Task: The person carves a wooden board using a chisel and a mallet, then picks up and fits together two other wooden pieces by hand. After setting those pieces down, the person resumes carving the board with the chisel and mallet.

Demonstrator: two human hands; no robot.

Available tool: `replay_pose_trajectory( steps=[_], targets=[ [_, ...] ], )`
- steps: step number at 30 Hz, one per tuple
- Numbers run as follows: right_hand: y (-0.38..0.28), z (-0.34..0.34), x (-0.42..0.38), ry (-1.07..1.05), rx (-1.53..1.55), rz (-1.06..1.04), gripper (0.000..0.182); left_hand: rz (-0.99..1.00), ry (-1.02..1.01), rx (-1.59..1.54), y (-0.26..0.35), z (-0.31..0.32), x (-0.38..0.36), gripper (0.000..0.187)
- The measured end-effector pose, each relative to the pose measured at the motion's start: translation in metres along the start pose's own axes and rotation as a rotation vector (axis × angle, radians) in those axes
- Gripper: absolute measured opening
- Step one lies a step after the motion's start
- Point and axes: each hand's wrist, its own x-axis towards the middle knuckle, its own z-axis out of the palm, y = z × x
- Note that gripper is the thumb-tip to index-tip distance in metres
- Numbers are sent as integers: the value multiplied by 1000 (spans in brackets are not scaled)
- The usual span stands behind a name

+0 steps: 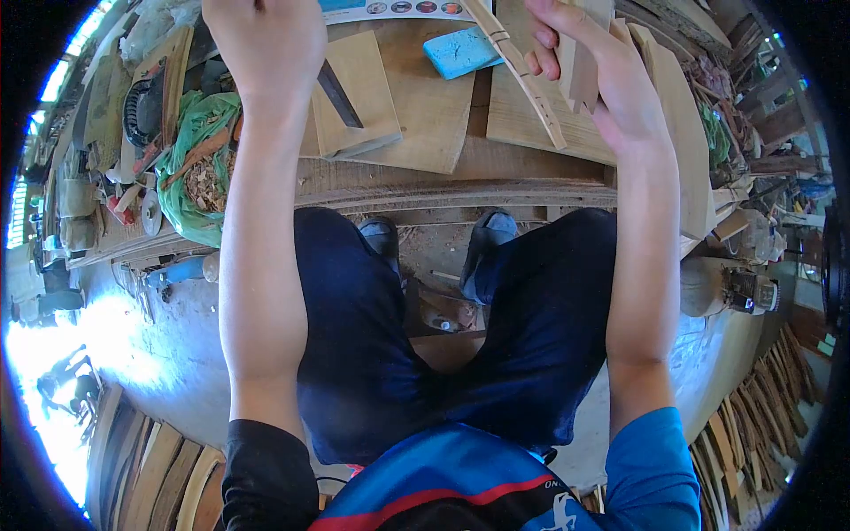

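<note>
My left hand [270, 44] reaches up to the top edge of the view, its fingers hidden from sight. Beside its wrist a flat dark metal bar [341, 97] slants over a pale wooden board [365, 84]. My right hand [620, 80] is closed around a pale wooden block [582, 66], with fingertips showing on its left side. Just left of those fingers, a thin wooden strip [522, 75] with dark marks across it runs diagonally down. A light blue block [460, 53] lies between the two hands on the boards.
The wooden workbench [425, 188] crosses in front of my knees. A green plastic bag [190, 164] of shavings sits at its left, near tools and a dark brush-like object [142, 106]. More planks [677, 115] stand at the right. Curved wood pieces [155, 469] are stacked behind on the left.
</note>
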Motion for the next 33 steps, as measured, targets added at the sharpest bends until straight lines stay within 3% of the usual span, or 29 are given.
replay_pose_trajectory(
  steps=[3, 6, 10, 12, 13, 16, 18, 20, 21, 22, 27, 33],
  targets=[
    [1, -3, 0, -4, 2, 7, 26, -27, -8, 31, 20, 7, -7, 29],
    [3, -2, 1, 25, 4, 18, 26, -118, 119, 146, 15, 10, 0, 29],
    [2, 1, 1, 54, -70, 3, 25, -44, 90, 76, -5, 9, 2, 30],
    [2, -1, 1, 19, -115, -12, 32, -96, -16, 21, 9, 6, -4, 29],
    [3, -2, 1, 2, -137, -19, 36, -26, 60, 14, 0, 11, 5, 28],
    [13, -11, 9, -24, -459, -115, 53, -139, 53, 56, -4, 5, -1, 27],
    [-44, 47, 1, 220, -301, 90, 54, -55, 12, 141, -1, 1, -3, 28],
    [-96, 61, -6, 98, -329, 145, 63, -20, 23, 222, 0, 2, -5, 29],
    [-115, 41, -11, -144, -439, 102, 69, -20, 72, 291, -2, 3, -6, 29],
    [-117, 40, -14, -135, -564, 9, 72, 16, 68, 312, -1, 2, -6, 30],
    [-153, -12, 1, 28, -951, -372, 71, 155, 76, 406, -9, -5, -4, 31],
    [-193, -113, 18, 257, -1086, -445, 67, 155, 168, 466, -7, 0, -9, 32]
  ],
)
